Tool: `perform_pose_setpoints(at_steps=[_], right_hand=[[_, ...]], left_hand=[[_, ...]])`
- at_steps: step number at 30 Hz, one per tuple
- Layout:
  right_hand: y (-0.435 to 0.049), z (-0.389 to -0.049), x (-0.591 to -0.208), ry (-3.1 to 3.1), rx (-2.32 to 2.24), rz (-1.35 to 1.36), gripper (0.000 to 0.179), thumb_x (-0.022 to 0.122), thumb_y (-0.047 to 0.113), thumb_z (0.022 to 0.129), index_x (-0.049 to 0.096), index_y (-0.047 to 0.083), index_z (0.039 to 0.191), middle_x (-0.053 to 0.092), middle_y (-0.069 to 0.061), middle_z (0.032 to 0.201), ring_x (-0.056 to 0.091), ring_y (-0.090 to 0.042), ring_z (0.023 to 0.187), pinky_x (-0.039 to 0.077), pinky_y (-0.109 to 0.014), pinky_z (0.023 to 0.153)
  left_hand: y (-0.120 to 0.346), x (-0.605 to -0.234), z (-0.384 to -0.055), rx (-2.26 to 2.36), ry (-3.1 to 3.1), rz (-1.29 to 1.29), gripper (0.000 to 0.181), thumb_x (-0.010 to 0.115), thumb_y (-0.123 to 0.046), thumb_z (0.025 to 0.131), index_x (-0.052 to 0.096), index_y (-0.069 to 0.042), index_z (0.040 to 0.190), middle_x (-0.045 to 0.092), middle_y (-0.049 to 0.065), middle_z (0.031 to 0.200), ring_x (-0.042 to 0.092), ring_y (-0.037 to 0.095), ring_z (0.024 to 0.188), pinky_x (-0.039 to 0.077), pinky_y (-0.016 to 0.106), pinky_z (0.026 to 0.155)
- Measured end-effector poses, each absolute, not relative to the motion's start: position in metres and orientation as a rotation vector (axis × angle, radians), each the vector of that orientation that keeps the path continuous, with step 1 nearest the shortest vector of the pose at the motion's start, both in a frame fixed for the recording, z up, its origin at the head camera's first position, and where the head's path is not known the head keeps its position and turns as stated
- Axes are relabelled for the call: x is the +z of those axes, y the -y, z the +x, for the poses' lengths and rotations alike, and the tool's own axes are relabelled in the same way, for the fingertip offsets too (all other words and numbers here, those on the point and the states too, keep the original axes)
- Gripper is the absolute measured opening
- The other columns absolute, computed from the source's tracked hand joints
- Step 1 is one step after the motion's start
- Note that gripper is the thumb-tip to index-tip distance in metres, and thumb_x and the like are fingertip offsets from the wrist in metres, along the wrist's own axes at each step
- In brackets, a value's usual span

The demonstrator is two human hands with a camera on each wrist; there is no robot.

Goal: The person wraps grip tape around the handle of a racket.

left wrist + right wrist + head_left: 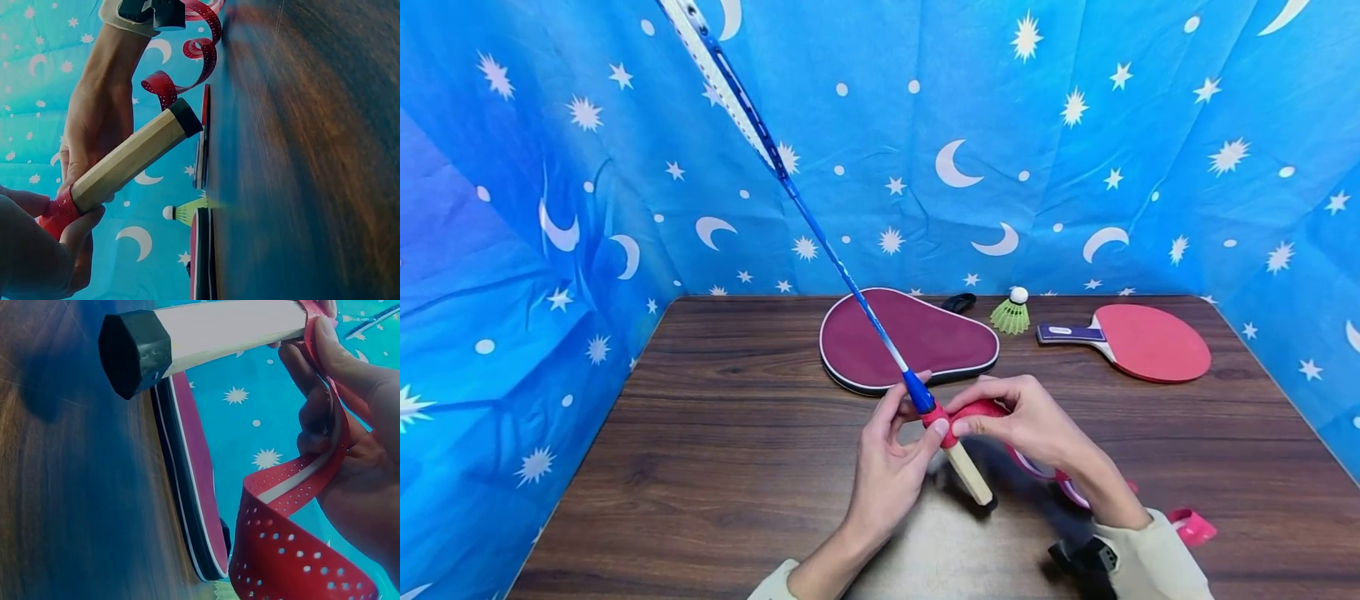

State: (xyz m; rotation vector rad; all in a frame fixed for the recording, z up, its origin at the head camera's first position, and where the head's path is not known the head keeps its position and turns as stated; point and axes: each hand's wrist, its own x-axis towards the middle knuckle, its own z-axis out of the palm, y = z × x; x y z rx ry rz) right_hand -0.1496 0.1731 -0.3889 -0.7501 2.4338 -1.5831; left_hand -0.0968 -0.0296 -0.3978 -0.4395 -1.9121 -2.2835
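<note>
A blue and white badminton racket [827, 242] slants up to the left, its wooden handle [970, 475] bare toward the black butt cap [186, 117]. Red perforated grip tape [294, 550] is wound round the top of the handle, just below the blue cone; its loose length curls away to the right. My left hand [891, 467] holds the racket at the wound part, thumb on the tape. With thumb and fingers, my right hand [1030, 421] pinches the tape beside the handle. In the right wrist view the strip runs through the right hand's fingers, showing a white backing line.
Behind the hands lies a maroon paddle case [895, 342] with white piping. A yellow-green shuttlecock [1011, 312] and a red table tennis paddle [1153, 342] sit farther right on the wooden table [722, 433]. A blue star-and-moon cloth [880, 125] hangs round the table.
</note>
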Motion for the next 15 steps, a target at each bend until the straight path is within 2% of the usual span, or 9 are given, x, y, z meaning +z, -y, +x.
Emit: perform_pose_setpoints(at_steps=[7,11,15], right_hand=[[-0.171,-0.149,-0.388,-2.413,-1.605,-0.807,0.021,0.076,0.017,0.086,0.075,0.024,0.106,0.072,0.004,0.098,0.06,-0.021,0.083,0.051,-0.03,0.063],[-0.172,-0.15,-0.389,-2.393,-1.594,-0.81,0.021,0.075,0.017,0.087,0.074,0.023,0.107,0.071,0.002,0.098,0.059,-0.02,0.078,0.051,-0.029,0.061],[-0.172,-0.15,-0.389,-2.37,-1.589,-0.807,0.021,0.074,0.016,0.089,0.073,0.023,0.109,0.071,0.001,0.098,0.06,-0.02,0.074,0.051,-0.029,0.061]], left_hand=[[0.032,-0.394,-0.094,-2.16,1.999,-0.404,0.051,0.07,-0.008,0.09,0.056,-0.025,0.136,0.064,0.006,0.103,0.06,0.02,0.103,0.059,0.032,0.066],[0.032,-0.382,-0.089,-2.119,2.014,-0.379,0.052,0.07,0.0,0.088,0.057,-0.017,0.135,0.065,0.01,0.102,0.06,0.022,0.103,0.058,0.032,0.067],[0.033,-0.37,-0.084,-2.139,2.041,-0.363,0.053,0.068,0.004,0.089,0.056,-0.014,0.137,0.063,0.014,0.105,0.063,0.025,0.096,0.058,0.03,0.066]])
